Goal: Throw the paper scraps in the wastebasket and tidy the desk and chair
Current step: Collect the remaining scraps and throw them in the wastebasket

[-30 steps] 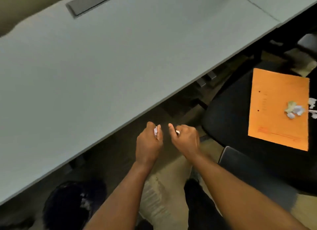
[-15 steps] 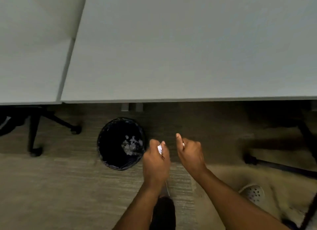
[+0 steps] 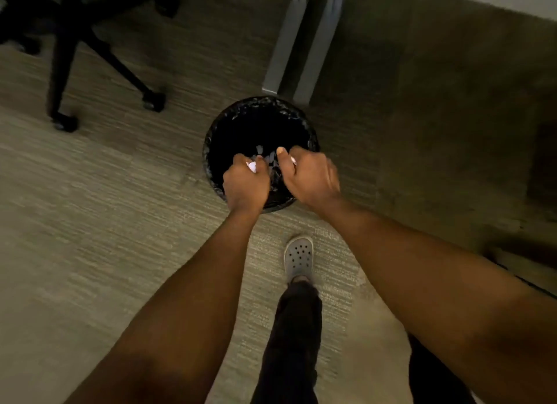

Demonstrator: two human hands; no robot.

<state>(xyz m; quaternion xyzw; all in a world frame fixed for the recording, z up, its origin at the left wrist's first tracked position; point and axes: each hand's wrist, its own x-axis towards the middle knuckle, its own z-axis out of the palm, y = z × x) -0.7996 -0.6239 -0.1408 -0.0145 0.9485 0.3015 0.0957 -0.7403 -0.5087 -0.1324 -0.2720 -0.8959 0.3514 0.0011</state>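
Note:
A round black wastebasket (image 3: 241,117) with a black liner stands on the carpet, with pale paper scraps (image 3: 259,149) lying at its bottom. My left hand (image 3: 245,184) is fisted over the basket's near rim, a white paper scrap (image 3: 252,166) poking out between thumb and fingers. My right hand (image 3: 310,174) is beside it, also over the basket, fingers curled around a small white scrap (image 3: 293,160) that barely shows. The desk top and the chair with the orange folder are out of view.
Grey desk legs (image 3: 289,42) rise just behind the basket. A black swivel chair base with castors (image 3: 153,99) stands at the upper left. My foot in a grey clog (image 3: 298,257) is on the carpet below the basket.
I have turned from the desk and chair to the floor. Both fists, still holding scraps, have moved from beside the wastebasket to over its opening.

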